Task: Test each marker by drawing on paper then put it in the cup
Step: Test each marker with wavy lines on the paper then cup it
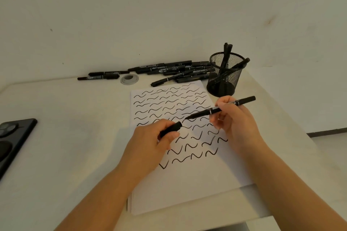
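Both forearms enter from the lower edge over a white bench [65, 137]. A stack of white paper [187, 184] lies on the bench under the hands, its near half blank, its far half filled with rows of short black wavy strokes [169, 103].

Left hand [150, 142]: fingers curled round a black marker cap [171, 128], the open end of the cap pointing up and right toward the marker tip. The hand hovers over the paper's left part; contact with the sheet cannot be judged.

Right hand [232, 118]: thumb and fingers pinch the barrel of an uncapped black marker [221, 108]. The marker lies tilted, tip down-left, rear end up-right. The tip sits over the strokes in mid-sheet, near the cap but apart from it; whether it touches the paper cannot be told.

At the left edge of the bench, a dark phone [16, 137] lies face down.

Beyond the paper's far right corner stands a black mesh cup [224, 78], upright, holding several black markers that lean against its rim. To the left of the cup, along the wall, a loose pile of black markers [169, 70] lies flat on the bench. Just in front of the pile, a round grey cable grommet [129, 79] is set in the bench top. Behind it all is a plain pale wall [150, 15].
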`<state>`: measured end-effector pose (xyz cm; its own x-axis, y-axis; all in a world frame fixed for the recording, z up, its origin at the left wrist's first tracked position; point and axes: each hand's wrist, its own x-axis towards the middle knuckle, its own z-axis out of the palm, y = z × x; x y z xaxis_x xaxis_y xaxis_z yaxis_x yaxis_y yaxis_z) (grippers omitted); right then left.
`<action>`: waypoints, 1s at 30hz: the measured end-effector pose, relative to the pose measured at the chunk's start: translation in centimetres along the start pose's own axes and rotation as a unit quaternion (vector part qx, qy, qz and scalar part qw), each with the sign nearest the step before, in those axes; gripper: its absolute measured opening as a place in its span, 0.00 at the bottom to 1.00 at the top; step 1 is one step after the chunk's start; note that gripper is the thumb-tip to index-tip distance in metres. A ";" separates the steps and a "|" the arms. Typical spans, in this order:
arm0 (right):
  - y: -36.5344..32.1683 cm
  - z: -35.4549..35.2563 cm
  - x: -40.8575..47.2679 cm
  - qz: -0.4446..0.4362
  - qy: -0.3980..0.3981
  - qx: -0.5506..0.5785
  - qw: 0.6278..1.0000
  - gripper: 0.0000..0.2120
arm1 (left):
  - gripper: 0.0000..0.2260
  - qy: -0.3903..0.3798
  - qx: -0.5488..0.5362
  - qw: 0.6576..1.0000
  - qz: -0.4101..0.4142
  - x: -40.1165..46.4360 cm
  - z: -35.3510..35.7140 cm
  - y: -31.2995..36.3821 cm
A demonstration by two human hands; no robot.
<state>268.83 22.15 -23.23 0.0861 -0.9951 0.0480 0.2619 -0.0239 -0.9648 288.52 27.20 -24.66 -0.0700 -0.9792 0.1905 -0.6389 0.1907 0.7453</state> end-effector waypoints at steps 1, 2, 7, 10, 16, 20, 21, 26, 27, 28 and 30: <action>0.0 0.0 -0.1 0.000 -0.006 -0.005 1.000 0.04 | 0.05 0.000 -0.004 1.000 0.000 0.0 0.0 0.0; 0.0 0.1 -0.2 0.000 -0.013 -0.012 1.000 0.03 | 0.05 -0.001 -0.007 1.000 -0.001 0.0 0.0 0.1; 0.1 0.5 -0.5 0.000 -0.036 -0.049 0.998 0.08 | 0.04 -0.018 -0.015 1.000 -0.013 -0.2 -0.1 0.4; 0.0 0.9 -0.8 0.001 -0.059 -0.082 0.995 0.09 | 0.03 -0.017 -0.021 1.000 -0.013 -0.2 -0.2 0.6; 0.0 1.3 -1.2 -0.012 -0.135 -0.138 0.981 0.07 | 0.08 -0.015 -0.051 0.998 0.016 -0.4 -0.3 1.4; 0.0 1.4 -1.2 -0.016 -0.155 -0.120 0.980 0.06 | 0.10 -0.002 -0.108 0.994 -0.007 -0.4 -0.2 1.6; 0.0 1.4 -1.2 -0.018 -0.157 -0.113 0.981 0.05 | 0.11 -0.001 -0.111 0.994 -0.010 -0.4 -0.1 1.7; 0.3 1.3 -1.6 -0.035 -0.184 -0.087 0.978 0.04 | 0.13 -0.027 -0.137 0.990 -0.015 -0.6 -0.6 1.7; 0.2 1.3 -1.6 -0.040 -0.190 -0.086 0.977 0.03 | 0.13 -0.035 -0.146 0.988 -0.019 -0.6 -0.7 1.7; 0.1 1.3 -1.7 -0.044 -0.197 -0.084 0.976 0.01 | 0.13 -0.043 -0.158 0.986 -0.024 -0.6 -0.7 1.7; 0.1 1.2 -1.6 -0.050 -0.205 -0.085 0.974 0.02 | 0.14 -0.058 -0.182 0.981 -0.037 -0.4 -0.9 1.6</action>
<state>269.91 23.88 -23.12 0.4534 -0.8664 0.2091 0.1286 -0.1686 -0.9773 288.22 27.99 -23.02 -0.1341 -0.9885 0.0692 -0.3312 0.1106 0.9371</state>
